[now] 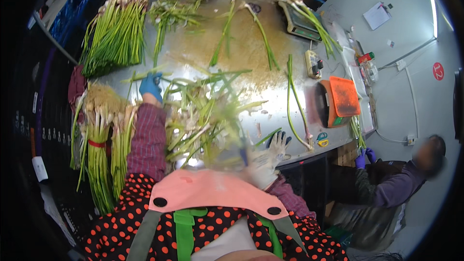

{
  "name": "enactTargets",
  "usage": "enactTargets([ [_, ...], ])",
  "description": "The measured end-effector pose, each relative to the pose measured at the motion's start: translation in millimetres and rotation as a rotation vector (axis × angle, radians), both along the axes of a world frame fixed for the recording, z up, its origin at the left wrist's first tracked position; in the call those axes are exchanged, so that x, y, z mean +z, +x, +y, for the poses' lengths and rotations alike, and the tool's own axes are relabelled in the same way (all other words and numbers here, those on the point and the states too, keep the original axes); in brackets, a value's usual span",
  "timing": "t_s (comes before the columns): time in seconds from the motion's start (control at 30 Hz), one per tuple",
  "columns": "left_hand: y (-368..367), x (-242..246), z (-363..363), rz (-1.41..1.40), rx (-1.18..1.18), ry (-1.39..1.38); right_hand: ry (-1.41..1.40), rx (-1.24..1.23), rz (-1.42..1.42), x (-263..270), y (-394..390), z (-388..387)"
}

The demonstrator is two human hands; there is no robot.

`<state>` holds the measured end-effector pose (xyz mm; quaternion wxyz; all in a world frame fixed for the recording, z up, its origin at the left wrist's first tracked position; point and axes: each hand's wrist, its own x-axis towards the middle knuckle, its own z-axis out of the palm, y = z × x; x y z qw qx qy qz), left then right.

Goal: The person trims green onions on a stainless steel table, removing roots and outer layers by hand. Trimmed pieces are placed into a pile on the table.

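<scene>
My left hand (150,86), in a blue glove, is over the metal table beside a pale green leaf (139,77). Its fingers look curled, but whether they grip the leaf is unclear. Low in front of my apron is my right hand (259,168), in a white glove and blurred. A green blur rises above it, and I cannot tell whether it holds anything. Between my hands spreads a heap of loose leaves and peeled skins (197,116). A white glove with dark fingertips (278,143) shows just beyond my right hand.
Green garlic bundles stand left (99,152) and lie far left (116,40). Single stalks (297,101) lie right, near scissors (322,139), an orange scale (342,98) and a power strip (312,64). Another scale (301,21) is farther back. Co-workers handle stalks across the table and at right (391,185).
</scene>
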<state>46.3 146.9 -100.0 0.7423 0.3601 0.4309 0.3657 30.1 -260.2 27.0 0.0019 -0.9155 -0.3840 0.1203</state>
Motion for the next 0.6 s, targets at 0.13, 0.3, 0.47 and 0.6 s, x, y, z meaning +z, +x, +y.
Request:
enactTargets([
  [0.13,-15,4,-32,0.234,-0.583,0.350,0.129,-0.038,-0.397,-17,50,-48],
  [0.3,-94,7,-117,0.425,-0.859,0.731,0.232,-0.228,-0.526,-38,125,-101],
  [0.47,-167,20,-139,0.486,-0.730,0.556,-0.038,-0.513,-0.469,-76,174,-127],
  [0.6,-210,35,-100,0.977,-0.359,1.058,-0.298,-0.476,-0.514,-103,175,-120],
])
